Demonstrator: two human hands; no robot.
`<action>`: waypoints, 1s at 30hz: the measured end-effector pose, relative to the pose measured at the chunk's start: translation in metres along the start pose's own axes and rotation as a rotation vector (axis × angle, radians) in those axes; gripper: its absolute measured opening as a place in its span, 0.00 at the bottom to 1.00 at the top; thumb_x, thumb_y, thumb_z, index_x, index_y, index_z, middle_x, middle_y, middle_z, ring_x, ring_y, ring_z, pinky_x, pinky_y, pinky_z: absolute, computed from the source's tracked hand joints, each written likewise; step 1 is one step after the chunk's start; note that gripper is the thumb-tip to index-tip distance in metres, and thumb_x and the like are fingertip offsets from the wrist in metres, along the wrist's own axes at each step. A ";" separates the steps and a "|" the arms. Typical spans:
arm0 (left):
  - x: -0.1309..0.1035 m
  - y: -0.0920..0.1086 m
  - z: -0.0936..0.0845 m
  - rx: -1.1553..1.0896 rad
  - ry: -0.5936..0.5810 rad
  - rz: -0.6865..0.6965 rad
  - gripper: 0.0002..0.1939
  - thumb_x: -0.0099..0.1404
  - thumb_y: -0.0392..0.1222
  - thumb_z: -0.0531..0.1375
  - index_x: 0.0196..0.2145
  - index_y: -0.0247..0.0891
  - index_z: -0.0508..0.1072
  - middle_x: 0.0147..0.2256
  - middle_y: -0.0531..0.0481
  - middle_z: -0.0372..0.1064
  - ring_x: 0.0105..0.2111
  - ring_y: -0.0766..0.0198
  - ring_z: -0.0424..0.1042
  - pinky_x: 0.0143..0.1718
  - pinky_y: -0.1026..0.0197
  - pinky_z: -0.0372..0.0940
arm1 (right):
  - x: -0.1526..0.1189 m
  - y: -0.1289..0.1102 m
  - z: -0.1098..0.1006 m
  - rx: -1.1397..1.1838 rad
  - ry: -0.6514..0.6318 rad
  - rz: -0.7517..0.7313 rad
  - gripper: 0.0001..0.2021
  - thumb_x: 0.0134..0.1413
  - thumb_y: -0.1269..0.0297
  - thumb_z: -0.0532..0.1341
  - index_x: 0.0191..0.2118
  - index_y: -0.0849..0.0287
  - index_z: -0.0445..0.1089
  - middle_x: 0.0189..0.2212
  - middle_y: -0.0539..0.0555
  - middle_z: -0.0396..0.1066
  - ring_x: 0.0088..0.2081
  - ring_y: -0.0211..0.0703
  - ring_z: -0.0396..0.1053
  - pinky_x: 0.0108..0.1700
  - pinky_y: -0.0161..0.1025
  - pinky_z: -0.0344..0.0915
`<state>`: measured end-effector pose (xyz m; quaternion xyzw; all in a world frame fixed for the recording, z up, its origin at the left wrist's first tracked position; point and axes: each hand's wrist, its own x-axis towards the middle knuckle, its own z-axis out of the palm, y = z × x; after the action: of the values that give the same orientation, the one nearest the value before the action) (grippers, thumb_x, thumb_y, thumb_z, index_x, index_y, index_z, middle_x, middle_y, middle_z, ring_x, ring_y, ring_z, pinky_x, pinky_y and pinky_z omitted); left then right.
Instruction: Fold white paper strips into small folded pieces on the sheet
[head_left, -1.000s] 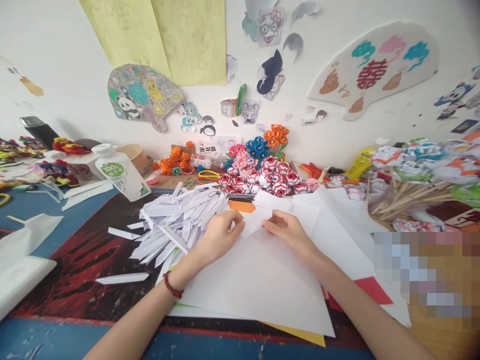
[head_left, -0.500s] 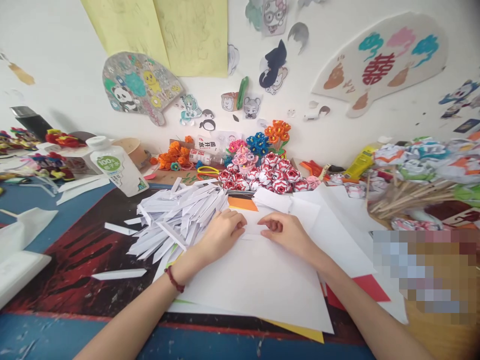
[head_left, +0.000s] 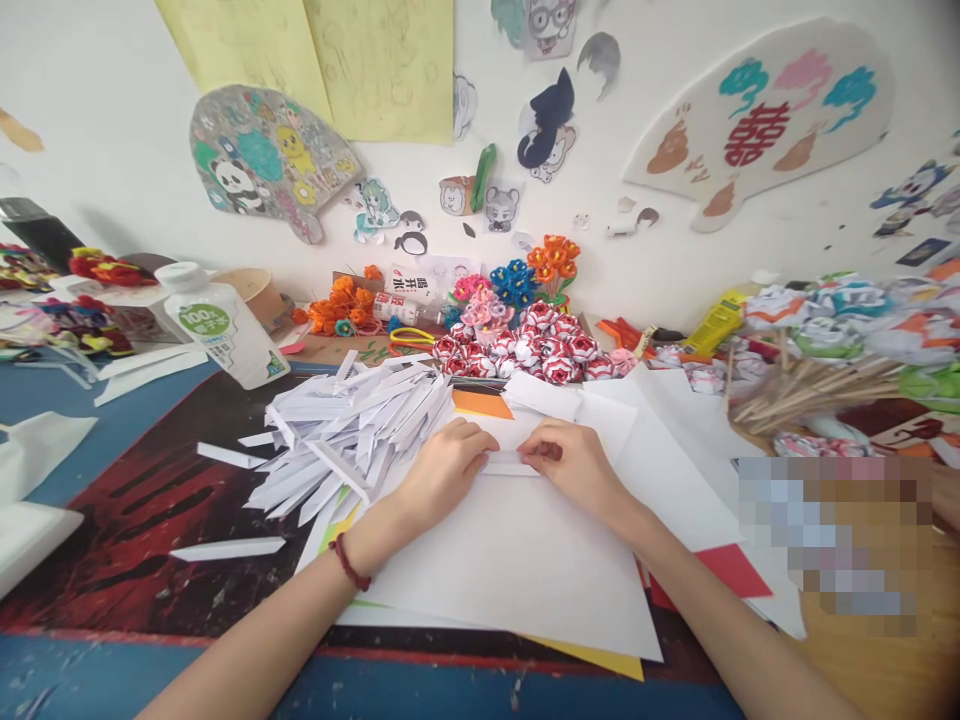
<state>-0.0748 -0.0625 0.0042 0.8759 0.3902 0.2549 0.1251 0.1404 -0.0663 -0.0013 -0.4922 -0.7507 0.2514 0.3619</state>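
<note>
Between my hands a small piece of white paper [head_left: 511, 463] lies folded into a narrow strip over larger white sheets [head_left: 510, 560]. My left hand [head_left: 452, 462] pinches its left end, fingers curled. At the right end, my right hand [head_left: 568, 458] grips it with thumb and bent fingers. To the left of my left hand rises a heap of folded white paper strips [head_left: 352, 430]. One single folded strip [head_left: 229, 549] lies apart on the dark red and black mat. An orange piece of paper [head_left: 481, 404] shows just beyond my hands.
A white bottle [head_left: 221, 325] stands at the back left. Red-and-white paper flowers [head_left: 551, 345] line the back beneath the wall. Wooden sticks [head_left: 817, 390] with paper flowers lie at the right. A red sheet [head_left: 731, 570] sits under my right forearm. The far right is pixelated.
The small paper's near edge now shows as a folded band between my fingers. My fingers press down along it, and my right hand has shifted slightly. The whole view has moved a little.
</note>
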 end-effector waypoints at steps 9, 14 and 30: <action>-0.001 0.002 -0.004 0.112 -0.065 0.076 0.12 0.68 0.32 0.51 0.42 0.38 0.74 0.33 0.48 0.70 0.37 0.61 0.66 0.38 0.60 0.62 | -0.004 0.000 -0.001 -0.137 -0.030 -0.138 0.09 0.51 0.79 0.62 0.29 0.58 0.75 0.28 0.50 0.69 0.31 0.38 0.66 0.33 0.36 0.61; -0.002 0.004 -0.005 0.119 -0.046 0.108 0.12 0.69 0.32 0.51 0.42 0.37 0.73 0.36 0.46 0.70 0.39 0.60 0.65 0.39 0.60 0.62 | -0.005 -0.001 -0.002 -0.197 -0.046 -0.171 0.08 0.53 0.78 0.61 0.29 0.58 0.74 0.27 0.50 0.69 0.31 0.39 0.67 0.33 0.36 0.61; 0.000 0.008 -0.009 0.222 -0.117 0.145 0.12 0.70 0.41 0.51 0.38 0.35 0.74 0.33 0.46 0.68 0.37 0.60 0.65 0.36 0.60 0.60 | -0.007 -0.004 -0.008 -0.490 -0.085 -0.421 0.11 0.61 0.72 0.56 0.32 0.60 0.74 0.27 0.53 0.70 0.32 0.41 0.66 0.34 0.38 0.62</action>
<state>-0.0750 -0.0674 0.0155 0.9236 0.3436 0.1671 0.0310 0.1463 -0.0741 0.0051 -0.3878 -0.8885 0.0034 0.2453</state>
